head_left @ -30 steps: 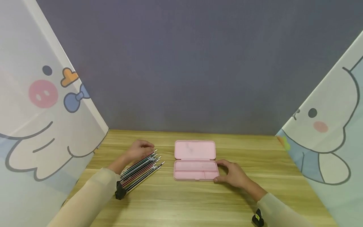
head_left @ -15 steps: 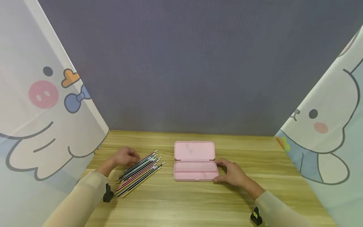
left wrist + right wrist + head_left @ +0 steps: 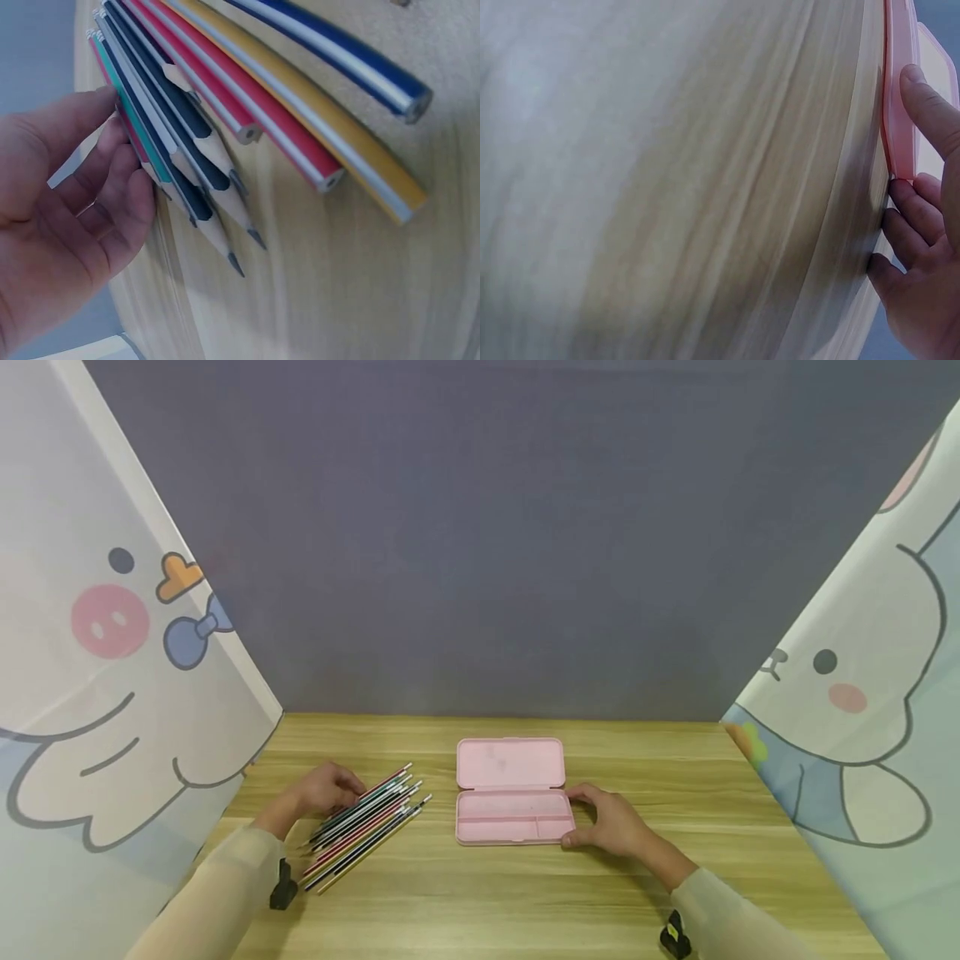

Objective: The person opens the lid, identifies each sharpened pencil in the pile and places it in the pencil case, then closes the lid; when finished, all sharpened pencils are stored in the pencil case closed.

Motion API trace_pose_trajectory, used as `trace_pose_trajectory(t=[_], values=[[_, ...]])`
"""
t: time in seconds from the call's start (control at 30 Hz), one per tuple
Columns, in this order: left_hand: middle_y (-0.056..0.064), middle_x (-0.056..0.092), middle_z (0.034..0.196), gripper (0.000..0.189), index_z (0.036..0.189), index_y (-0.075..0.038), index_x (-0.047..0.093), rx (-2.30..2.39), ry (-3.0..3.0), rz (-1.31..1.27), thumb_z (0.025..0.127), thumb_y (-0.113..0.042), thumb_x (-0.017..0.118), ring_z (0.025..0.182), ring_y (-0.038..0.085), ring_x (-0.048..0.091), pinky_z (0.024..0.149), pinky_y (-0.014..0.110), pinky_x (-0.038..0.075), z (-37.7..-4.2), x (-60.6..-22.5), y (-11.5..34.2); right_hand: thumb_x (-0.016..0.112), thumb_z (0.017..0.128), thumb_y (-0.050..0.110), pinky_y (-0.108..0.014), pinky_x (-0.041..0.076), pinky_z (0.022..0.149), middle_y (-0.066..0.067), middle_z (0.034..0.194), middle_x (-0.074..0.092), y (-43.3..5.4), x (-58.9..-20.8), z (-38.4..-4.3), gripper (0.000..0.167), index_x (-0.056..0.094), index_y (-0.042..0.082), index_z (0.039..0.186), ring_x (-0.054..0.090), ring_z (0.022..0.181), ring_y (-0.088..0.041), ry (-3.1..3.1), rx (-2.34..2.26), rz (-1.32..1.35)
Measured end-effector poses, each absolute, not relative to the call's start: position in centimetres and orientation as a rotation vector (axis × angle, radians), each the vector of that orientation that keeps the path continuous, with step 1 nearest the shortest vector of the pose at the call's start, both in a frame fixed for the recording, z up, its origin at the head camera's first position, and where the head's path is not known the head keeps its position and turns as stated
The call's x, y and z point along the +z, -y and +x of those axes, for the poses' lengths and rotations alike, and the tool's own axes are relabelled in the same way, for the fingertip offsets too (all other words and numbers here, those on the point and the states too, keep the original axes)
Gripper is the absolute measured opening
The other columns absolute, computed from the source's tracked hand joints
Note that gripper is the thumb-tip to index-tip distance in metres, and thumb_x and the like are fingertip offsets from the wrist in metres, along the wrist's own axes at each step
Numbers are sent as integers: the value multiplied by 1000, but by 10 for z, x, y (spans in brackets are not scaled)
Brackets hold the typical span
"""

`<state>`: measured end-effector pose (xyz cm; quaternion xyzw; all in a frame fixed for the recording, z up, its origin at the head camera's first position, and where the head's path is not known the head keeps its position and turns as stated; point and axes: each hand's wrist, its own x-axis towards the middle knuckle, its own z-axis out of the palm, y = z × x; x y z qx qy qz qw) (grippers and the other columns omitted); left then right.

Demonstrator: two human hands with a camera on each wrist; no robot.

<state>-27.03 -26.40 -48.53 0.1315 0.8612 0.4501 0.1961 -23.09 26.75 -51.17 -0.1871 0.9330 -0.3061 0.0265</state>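
Observation:
Several pencils (image 3: pixel 367 835) lie in a slanted bundle on the table, white-tipped ends pointing away to the right; some are sharpened, others have blunt ends. My left hand (image 3: pixel 328 789) is at the bundle's far left side. In the left wrist view, its thumb and fingertips pinch the outermost red pencil (image 3: pixel 97 66), beside a green pencil (image 3: pixel 150 154). A pink pencil case (image 3: pixel 472 832) lies opened flat, its lid (image 3: pixel 525 764) toward the back and its divided tray bare. My right hand (image 3: pixel 615 825) holds the case's right end, thumb on the front corner, fingers behind.
The wooden table (image 3: pixel 480 902) ends at a grey panel (image 3: pixel 480 543) behind. Cartoon-printed panels stand on the left (image 3: pixel 150 693) and right (image 3: pixel 862 718). A black wrist device (image 3: pixel 282 885) is on the left sleeve, close to the pencils' near ends.
My left hand first drew back leftward off the pencils, uncovering them, then came in against their left side. My right hand stays on the pencil case. The head view has shifted slightly.

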Motion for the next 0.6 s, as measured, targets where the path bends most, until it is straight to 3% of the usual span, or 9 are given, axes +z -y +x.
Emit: trace_pose_trajectory(t=[0.17, 0.37, 0.6], values=[[17, 72, 89, 22, 105, 14, 72, 1237, -2470, 394, 85, 10, 64, 63, 15, 53, 55, 28, 47, -268, -490, 265, 94, 67, 49, -53, 49, 104, -3, 129, 71, -267, -513, -230, 77, 65, 16, 130, 63, 125, -31, -2882, -945, -579], [8, 71, 80, 16, 95, 7, 74, 1083, -2649, 399, 83, 10, 64, 61, 16, 57, 54, 31, 50, -270, -491, 265, 94, 67, 50, -54, 48, 105, -5, 130, 71, -266, -513, -228, 79, 66, 14, 131, 63, 125, -32, -2905, -953, -572], [0, 73, 80, 5, 87, -5, 77, 810, -2820, 418, 83, -4, 78, 72, 12, 61, 68, 36, 54, -274, -489, 261, 92, 69, 53, -53, 47, 106, -6, 134, 69, -264, -515, -226, 83, 64, 15, 137, 62, 127, -32, -2940, -922, -545]])
